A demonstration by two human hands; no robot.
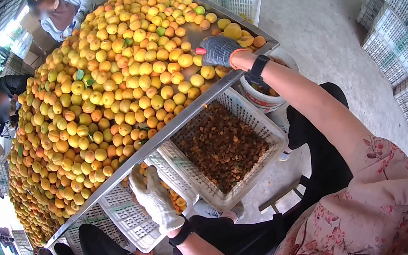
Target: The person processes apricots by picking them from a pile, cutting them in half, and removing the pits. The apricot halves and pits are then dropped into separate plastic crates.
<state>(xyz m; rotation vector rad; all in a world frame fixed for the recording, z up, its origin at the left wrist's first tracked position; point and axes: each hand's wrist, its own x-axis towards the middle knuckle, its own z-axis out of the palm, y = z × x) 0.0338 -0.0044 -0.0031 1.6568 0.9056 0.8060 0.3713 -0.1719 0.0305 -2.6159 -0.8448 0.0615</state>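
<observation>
My right hand (218, 51), in a dark grey glove, is closed at the near right corner of a metal-edged table (162, 134). A small red end sticks out from its fingers; the rest of what it holds is hidden. Beside it lies a large heap of yellow-orange apricots (121, 76). My left hand (153, 197), in a white glove, is below the table edge over a white crate (119, 218) with apricot pieces in it. Its fingers point up and stand apart, with nothing visible between them.
A white crate of brown pits (223, 148) stands under the table edge, with a white bucket (263, 99) to its right. Stacked crates (402, 32) line the right side. Two people (61, 16) work across the heap; another person's legs (101, 250) are at lower left.
</observation>
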